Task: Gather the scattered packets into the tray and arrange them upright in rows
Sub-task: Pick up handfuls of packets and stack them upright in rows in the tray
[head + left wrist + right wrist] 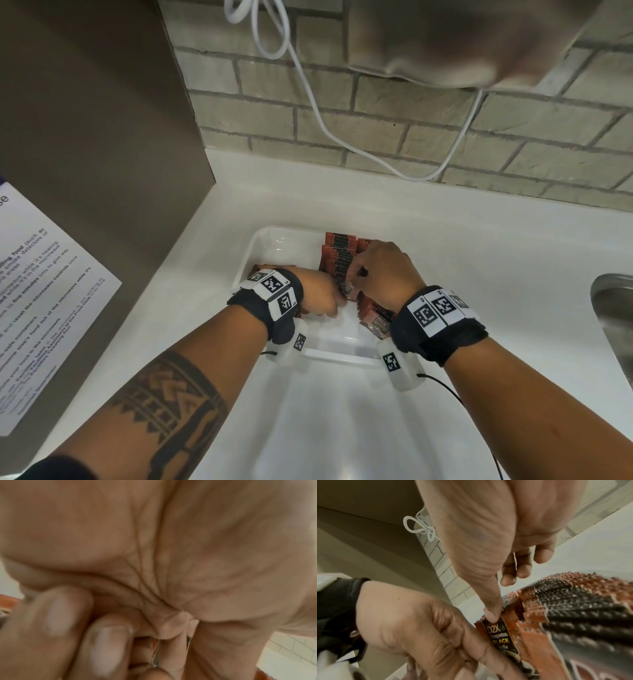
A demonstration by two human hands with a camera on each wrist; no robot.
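A white tray [270, 240] sits on the white counter. Orange-and-black packets [337, 253] stand upright in a row along its right side, seen close in the right wrist view as packets [573, 608]. A few brown ones [261, 268] lie flat at the tray's left, partly under my left wrist. My left hand [322, 298] grips one packet [501, 637] at the near end of the row; its thin edge [155, 657] shows between my curled fingers. My right hand [359, 274] pinches that packet's top; its thumb [494, 614] shows, the index finger is hidden.
A steel sink [613, 308] opens at the right edge of the counter. A brown panel with a paper notice [41, 291] walls off the left. A white cable [308, 92] hangs down the brick wall behind the tray.
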